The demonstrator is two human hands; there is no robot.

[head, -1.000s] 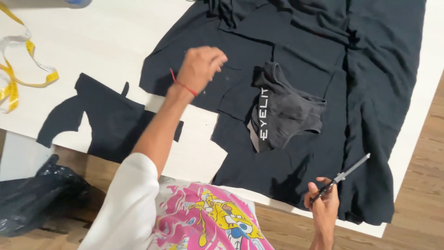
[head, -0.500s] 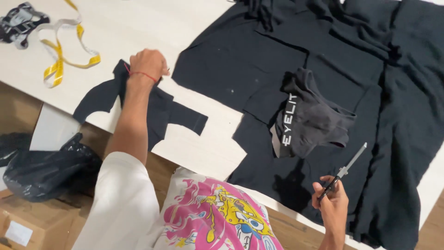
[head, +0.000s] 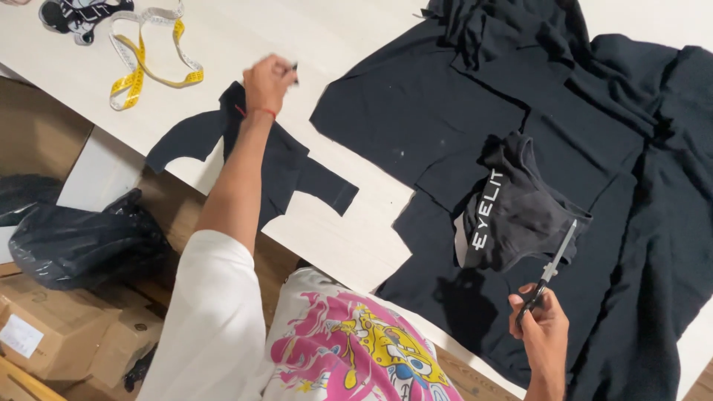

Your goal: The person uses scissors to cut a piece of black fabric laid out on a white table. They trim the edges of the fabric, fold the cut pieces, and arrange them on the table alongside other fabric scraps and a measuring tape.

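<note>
While clutched, scissors (head: 551, 273) over cloth (head: 594, 148)

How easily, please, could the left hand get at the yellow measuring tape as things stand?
Probably yes: the left hand is beside the yellow measuring tape, with only bare white table between them.

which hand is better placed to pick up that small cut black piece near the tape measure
Left, most likely. The left hand is raised right above the cut black piece, while the right hand is far off, gripping scissors.
</note>
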